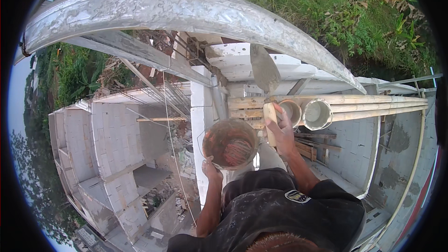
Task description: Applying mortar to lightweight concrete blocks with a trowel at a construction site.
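Observation:
In the head view my right hand (283,130) grips the pale wooden handle of a trowel (263,67); its grey, mortar-coated blade points away from me. My left hand (210,165) is closed on the near-left side of an orange-red bucket (212,142), crusted with grey, with a streaked residue at the bottom. The bucket is beside a white block wall (198,93). Just right of the trowel handle, two grey-crusted round containers (316,114) rest at bamboo poles (392,100), one partly behind my hand.
A curved, grey-crusted beam (154,4) crosses above, beside a slanting beam (140,49). A string (172,149) runs down at my left. Block walls (112,140) and rubble lie far below on both sides, with exposed rebar (172,98) and greenery (317,9) beyond.

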Available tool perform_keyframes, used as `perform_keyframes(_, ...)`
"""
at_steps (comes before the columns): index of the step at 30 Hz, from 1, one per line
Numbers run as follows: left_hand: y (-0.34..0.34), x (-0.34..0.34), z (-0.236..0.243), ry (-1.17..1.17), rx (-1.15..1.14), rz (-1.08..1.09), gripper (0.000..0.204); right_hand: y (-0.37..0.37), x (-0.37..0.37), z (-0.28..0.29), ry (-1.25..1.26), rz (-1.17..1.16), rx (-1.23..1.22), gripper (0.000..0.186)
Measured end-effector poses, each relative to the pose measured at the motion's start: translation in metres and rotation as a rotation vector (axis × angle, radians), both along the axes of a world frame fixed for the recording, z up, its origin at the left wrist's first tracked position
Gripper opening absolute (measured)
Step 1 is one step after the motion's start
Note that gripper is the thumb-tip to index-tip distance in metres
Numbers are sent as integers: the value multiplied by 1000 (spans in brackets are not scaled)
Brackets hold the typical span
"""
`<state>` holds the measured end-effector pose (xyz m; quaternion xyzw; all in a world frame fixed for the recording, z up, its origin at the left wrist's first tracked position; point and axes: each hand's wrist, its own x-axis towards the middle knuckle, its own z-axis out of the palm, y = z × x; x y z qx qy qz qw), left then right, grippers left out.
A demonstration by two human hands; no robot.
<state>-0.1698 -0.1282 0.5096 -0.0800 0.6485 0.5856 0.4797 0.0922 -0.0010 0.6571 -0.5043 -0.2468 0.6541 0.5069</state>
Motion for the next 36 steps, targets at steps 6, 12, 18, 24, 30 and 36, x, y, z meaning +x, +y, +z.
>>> perform_keyframes(6, -34, 15, 9, 1, 30, -109, 13, 127, -112, -152, -804, -276, 406, 59)
perform_keyframes(12, -12, 16, 11, 7, 42, -56, 15, 132, -124, -110, -319, -50, 142, 58)
perform_keyframes(18, 44, 18, 2, 235, 177, -387, 13, 45, 4, -103, -776, 366, 32, 55)
perform_keyframes(24, 122, 38, 45, 1024, 433, -1389, 40, -44, 32, -94, -1217, 340, 282, 65)
perform_keyframes(30, 153, 92, 84, 1046, 751, -1748, 40, -73, 44, -93, -950, 77, 102, 64)
perform_keyframes(36, 157, 131, 75, 902, 704, -1986, 47, -120, 59, -99, -1077, -129, 80, 66)
